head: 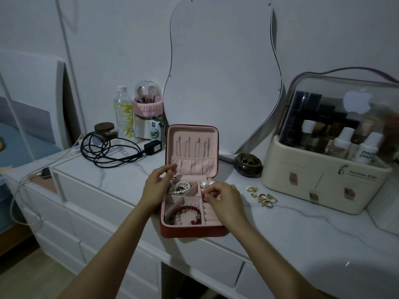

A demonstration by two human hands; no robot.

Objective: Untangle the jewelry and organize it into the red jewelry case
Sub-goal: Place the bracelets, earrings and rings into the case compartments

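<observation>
The worktop (302,223) carries everything, and the red jewelry case (190,230) is set open near its front edge, directly under both hands, so that every compartment can be reached without stretching. Its lid (192,147) is propped upright beyond the hands, seemingly so that the necklaces hung inside stay straight and apart. The left hand (157,186) is rested against the case's left wall with fingers loosely curled and nothing held, probably to steady it. The right hand (224,197) is curled over the ring rolls, where a small ring (204,199) appears to be pinched for seating. Just left of it a pearl bracelet (179,187) and a red bead bracelet (186,214) are kept in separate compartments. Loose earrings (266,199) are left waiting to its right.
</observation>
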